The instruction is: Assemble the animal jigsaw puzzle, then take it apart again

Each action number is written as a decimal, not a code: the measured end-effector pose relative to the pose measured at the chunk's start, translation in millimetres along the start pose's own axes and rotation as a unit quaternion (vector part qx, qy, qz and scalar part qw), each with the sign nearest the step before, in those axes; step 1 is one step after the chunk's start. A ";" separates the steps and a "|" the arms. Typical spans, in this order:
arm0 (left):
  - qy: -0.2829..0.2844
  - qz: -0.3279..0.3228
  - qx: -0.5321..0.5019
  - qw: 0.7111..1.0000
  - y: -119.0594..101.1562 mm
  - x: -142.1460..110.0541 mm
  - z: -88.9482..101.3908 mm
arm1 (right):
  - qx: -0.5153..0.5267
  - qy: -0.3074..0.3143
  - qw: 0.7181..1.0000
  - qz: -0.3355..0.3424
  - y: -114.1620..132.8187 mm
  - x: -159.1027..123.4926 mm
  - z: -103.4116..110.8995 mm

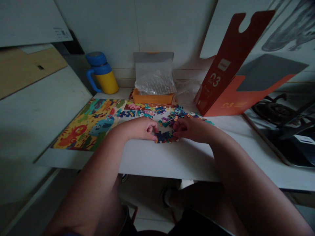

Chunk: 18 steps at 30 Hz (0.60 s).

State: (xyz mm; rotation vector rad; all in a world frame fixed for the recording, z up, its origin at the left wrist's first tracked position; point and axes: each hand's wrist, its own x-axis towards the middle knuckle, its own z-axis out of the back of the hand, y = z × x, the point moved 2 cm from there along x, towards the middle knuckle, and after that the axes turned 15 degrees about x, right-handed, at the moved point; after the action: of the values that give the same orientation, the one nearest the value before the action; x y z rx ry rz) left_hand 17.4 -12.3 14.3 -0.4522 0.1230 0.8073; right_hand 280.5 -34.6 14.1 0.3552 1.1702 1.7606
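On the left of the tabletop (162,160), a colourful picture sheet (104,127) is lying flat. Next, the left grip (144,128) is resting with fingers curled at the left end of a joined strip of puzzle pieces (164,137); whether it is pinching, I cannot tell. The strip is lying between both hands, its long axis running sideways, neither hand sitting clearly nearer. At its right end the right grip (187,128) is curling likewise, its hold equally unclear, with loose pieces (181,112) lying just beyond.
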 end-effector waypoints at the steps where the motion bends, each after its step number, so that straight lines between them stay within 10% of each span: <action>1: 0.000 0.001 0.001 1.000 -0.4 -0.1 0.1 | 0.002 -0.003 1.000 -0.003 -0.6 0.2 0.2; 18: -0.029 0.019 0.003 0.999 -10.2 1.2 -0.9 | 0.013 -0.012 1.000 0.017 -6.0 1.5 2.6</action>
State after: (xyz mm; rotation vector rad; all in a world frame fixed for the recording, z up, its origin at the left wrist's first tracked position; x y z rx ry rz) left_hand 25.7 -18.0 16.7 -0.4227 0.0807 0.8558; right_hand 284.8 -31.4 10.0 0.4136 1.1783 1.7676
